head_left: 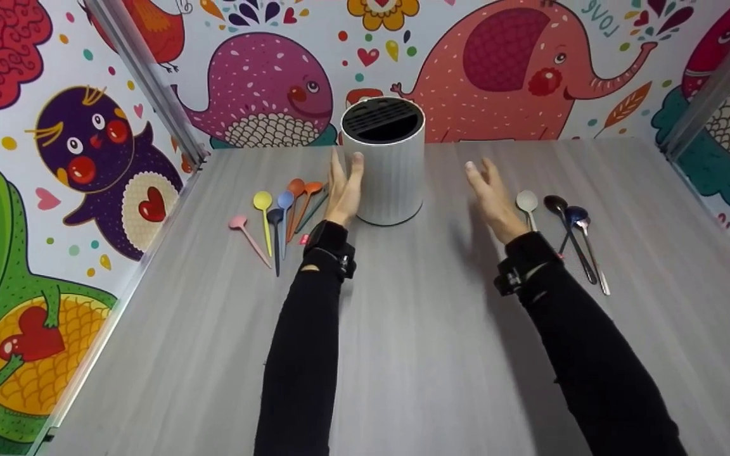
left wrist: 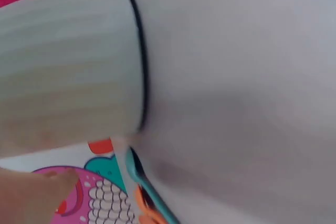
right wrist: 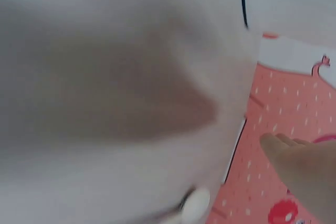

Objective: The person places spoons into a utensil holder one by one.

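A light grey ribbed utensil holder (head_left: 390, 180) with a black slotted top stands upright toward the back of the table. Beside its left wall is my left hand (head_left: 344, 193), fingers extended; whether it touches the wall I cannot tell. My right hand (head_left: 493, 197) hovers off to the holder's right with a gap between, its fingers straight and nothing in them. In the left wrist view the holder (left wrist: 68, 66) fills the upper left, with the thumb blurred below it. The right wrist view has my right hand (right wrist: 302, 169) at the right edge, apart from the holder (right wrist: 294, 3).
Several coloured spoons lie left of the holder, among them a yellow spoon (head_left: 263, 201), a pink spoon (head_left: 238, 221) and a teal spoon (left wrist: 152, 190). On the right lie a white spoon (head_left: 527, 201), a dark brown spoon (head_left: 555, 204) and a blue-bowled spoon (head_left: 578, 216). Cartoon-printed walls (head_left: 365, 76) border the table.
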{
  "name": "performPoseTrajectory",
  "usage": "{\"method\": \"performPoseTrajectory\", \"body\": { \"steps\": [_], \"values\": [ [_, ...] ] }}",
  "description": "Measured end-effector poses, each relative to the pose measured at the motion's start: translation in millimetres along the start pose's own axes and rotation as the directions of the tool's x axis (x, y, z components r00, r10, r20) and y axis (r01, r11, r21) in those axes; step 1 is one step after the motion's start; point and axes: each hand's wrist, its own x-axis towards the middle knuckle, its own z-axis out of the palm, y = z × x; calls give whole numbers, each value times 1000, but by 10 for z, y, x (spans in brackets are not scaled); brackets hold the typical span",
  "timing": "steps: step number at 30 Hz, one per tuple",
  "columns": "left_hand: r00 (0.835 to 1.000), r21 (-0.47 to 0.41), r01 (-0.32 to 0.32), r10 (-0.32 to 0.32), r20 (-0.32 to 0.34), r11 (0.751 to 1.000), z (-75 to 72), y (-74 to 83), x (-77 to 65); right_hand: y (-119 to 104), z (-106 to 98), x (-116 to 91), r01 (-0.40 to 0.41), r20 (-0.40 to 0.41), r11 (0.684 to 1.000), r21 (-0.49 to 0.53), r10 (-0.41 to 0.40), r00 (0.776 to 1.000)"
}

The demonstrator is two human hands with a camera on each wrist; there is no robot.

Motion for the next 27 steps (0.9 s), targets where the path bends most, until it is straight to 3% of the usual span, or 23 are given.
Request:
{"method": "performPoseTrajectory", "body": {
  "steps": [7,12,17,23,27],
  "values": [
    [997,-136,-58,51,-52,989,90,35,255,-55,316,184,56,-4,993,105,-56,998],
    [998,-183,-47,38,-54,982,124,-73,340,-108,488,212,54,41,986,159,-62,997],
    [999,-229,-35,26,-45,973,200,-211,323,-194,573,138,24,119,968,251,-55,991],
    [999,-234,-29,25,-23,972,229,-259,270,-33,704,223,-6,242,965,261,-60,968],
    [999,-220,-49,48,-9,974,191,-240,265,7,745,263,10,213,960,279,-72,974]
  ]
}}
